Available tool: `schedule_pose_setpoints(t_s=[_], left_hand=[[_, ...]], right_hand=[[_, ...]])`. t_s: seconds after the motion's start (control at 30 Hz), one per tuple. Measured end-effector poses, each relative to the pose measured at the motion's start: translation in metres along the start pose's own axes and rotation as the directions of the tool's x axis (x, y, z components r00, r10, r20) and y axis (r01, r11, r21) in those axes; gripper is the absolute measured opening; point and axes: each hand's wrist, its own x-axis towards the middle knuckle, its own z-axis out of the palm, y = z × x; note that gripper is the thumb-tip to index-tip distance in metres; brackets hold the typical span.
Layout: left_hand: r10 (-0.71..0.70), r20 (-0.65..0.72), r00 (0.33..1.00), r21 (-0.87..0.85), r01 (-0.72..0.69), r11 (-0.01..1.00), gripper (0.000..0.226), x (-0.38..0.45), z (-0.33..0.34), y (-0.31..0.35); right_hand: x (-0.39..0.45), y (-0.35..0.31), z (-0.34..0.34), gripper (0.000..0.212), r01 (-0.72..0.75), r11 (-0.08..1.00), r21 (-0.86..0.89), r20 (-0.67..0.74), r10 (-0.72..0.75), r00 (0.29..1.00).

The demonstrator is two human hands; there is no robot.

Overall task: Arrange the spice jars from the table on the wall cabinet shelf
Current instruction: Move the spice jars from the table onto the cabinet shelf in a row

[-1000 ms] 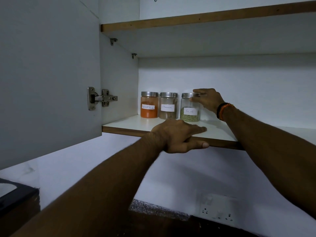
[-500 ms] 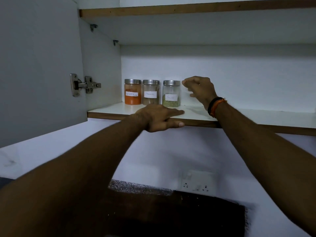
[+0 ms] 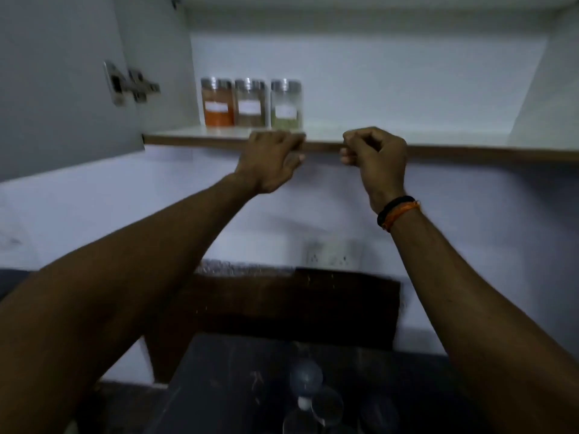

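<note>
Left hand (image 3: 272, 159) grips shelf edge (image 3: 470, 151); right hand (image 3: 376, 155) curled empty; jars (image 3: 250, 103) hold orange, brown, green spices.

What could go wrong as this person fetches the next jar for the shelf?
1. More glass jars stand close together on the dark table below; a hasty grab might topple one.
2. The left hand grips the wooden shelf edge; leaning weight there could strain it.
</note>
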Motion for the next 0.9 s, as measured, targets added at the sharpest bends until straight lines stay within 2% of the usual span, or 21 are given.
schedule_pose_setpoints(t_s=[0.07,0.13,0.23,0.37,0.53,0.7,0.77,0.9], left_hand=[[-0.005,-0.080,0.997,-0.009,0.004,1.000,0.059,-0.021,0.009,0.016],[0.040,-0.086,0.995,-0.146,-0.052,0.988,0.063,-0.055,0.024,0.038],[0.129,0.084,0.988,-0.374,-0.089,0.923,0.066,-0.120,0.057,0.067],[0.090,0.369,0.925,-0.505,0.118,0.855,0.071,-0.211,0.106,0.099],[0.011,0.612,0.791,-0.508,0.382,0.772,0.068,-0.304,0.154,0.121],[-0.082,0.778,0.623,-0.389,0.581,0.715,0.054,-0.378,0.182,0.130],[-0.101,0.816,0.569,-0.354,0.631,0.691,0.052,-0.402,0.189,0.130],[-0.157,0.863,0.480,-0.277,0.710,0.648,0.073,-0.434,0.197,0.125]], right_hand=[[-0.028,0.013,-0.009,0.014,-0.044,0.999,-0.019,0.006,0.044,0.999],[-0.061,0.033,-0.019,0.014,-0.127,0.990,-0.056,0.045,0.130,0.991],[-0.108,0.065,-0.030,0.015,-0.243,0.962,-0.122,0.137,0.259,0.956],[-0.173,0.113,-0.038,0.014,-0.337,0.898,-0.284,0.230,0.405,0.885],[-0.260,0.169,-0.045,0.013,-0.413,0.769,-0.488,0.304,0.594,0.745],[-0.341,0.194,-0.043,0.021,-0.335,0.672,-0.660,0.414,0.698,0.584],[-0.366,0.199,-0.044,0.020,-0.277,0.652,-0.706,0.441,0.710,0.549],[-0.401,0.207,-0.052,0.020,-0.226,0.584,-0.779,0.434,0.764,0.477]])
